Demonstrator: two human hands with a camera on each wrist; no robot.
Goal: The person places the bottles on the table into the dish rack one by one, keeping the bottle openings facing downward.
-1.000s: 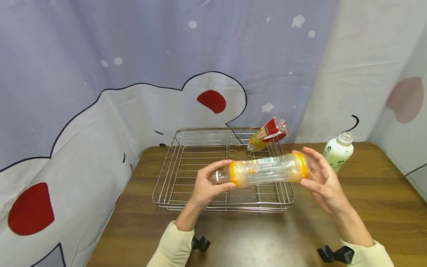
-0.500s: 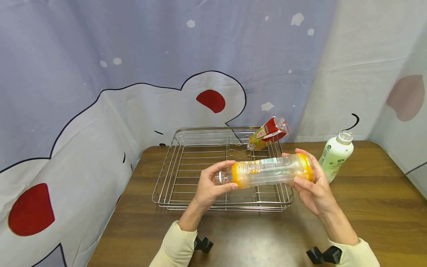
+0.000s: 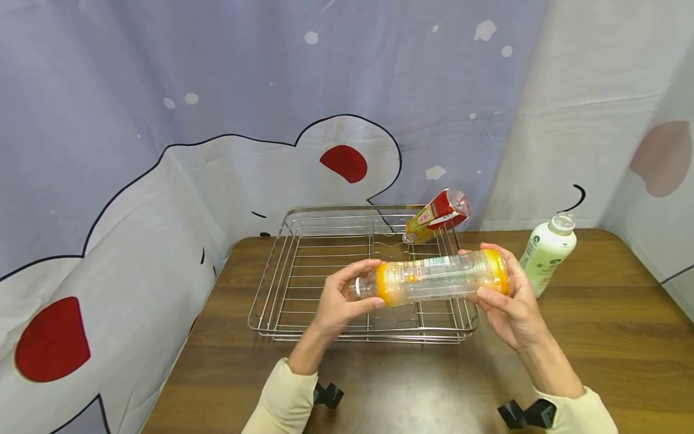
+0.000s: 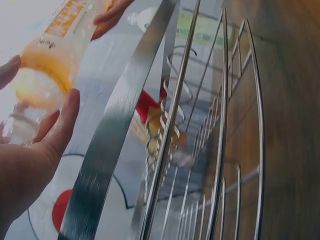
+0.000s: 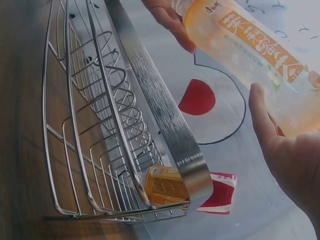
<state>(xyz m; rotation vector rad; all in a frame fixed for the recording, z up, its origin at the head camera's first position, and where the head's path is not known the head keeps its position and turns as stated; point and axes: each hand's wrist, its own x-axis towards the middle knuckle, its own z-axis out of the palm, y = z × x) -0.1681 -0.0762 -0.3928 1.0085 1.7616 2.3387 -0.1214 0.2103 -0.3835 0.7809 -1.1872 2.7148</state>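
Both hands hold a clear plastic bottle (image 3: 434, 278) with orange label bands, lying nearly level above the wire rack (image 3: 303, 289). My left hand (image 3: 337, 298) grips its neck end, at the left; the neck's tip shows no cap. At the base end, my right hand (image 3: 509, 304) holds the bottle between thumb and fingers. In the right wrist view, the bottle (image 5: 250, 45) shows a label with large white characters on orange, and the right thumb lies along its side. The left wrist view has the left fingers and thumb around the neck of the bottle (image 4: 50, 70).
A red and yellow bottle (image 3: 436, 217) leans neck down in the rack's back right corner, its base over the rim. Right of the rack, a pale green bottle (image 3: 547, 250) stands on the wooden table (image 3: 612, 337). A patterned curtain (image 3: 228, 78) hangs behind.
My right hand has shifted slightly left and now lies further over the bottle's base end. The bottle has moved a little to the right. Little differs over the last half second.
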